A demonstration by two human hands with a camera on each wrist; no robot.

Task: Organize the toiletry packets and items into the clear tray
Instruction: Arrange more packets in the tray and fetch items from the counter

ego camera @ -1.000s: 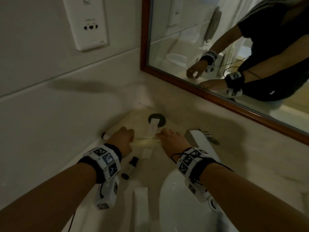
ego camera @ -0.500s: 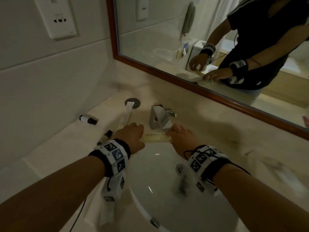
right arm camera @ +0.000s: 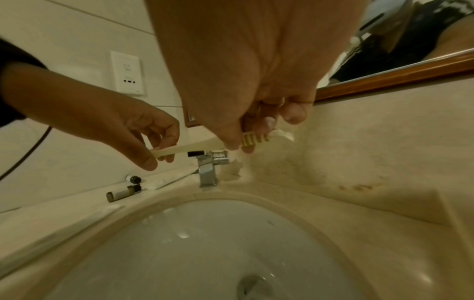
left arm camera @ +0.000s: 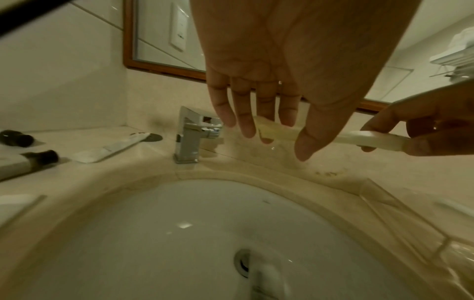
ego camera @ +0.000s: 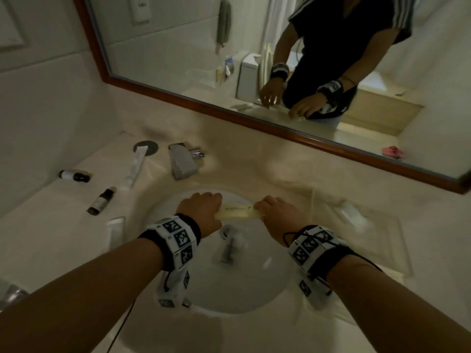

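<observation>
White oval sink (ego camera: 254, 289) sunk in a beige marble counter (ego camera: 318, 174), chrome square tap (ego camera: 182, 161) at the sink's far edge, wood-framed mirror (ego camera: 178, 47) along the counter's back edge — white wall socket (right arm camera: 127, 73) on the tiled wall at the left.

Dim, warm light. Pale tiled wall (ego camera: 51, 103) stood to the left, carrying a white socket plate (right arm camera: 127, 73). A wood-framed mirror (ego camera: 193, 59) hung above a beige marbled counter (ego camera: 293, 169). A white oval basin (left arm camera: 179, 233) was set into it, with a square chrome tap (ego camera: 182, 160) at its back edge.
</observation>
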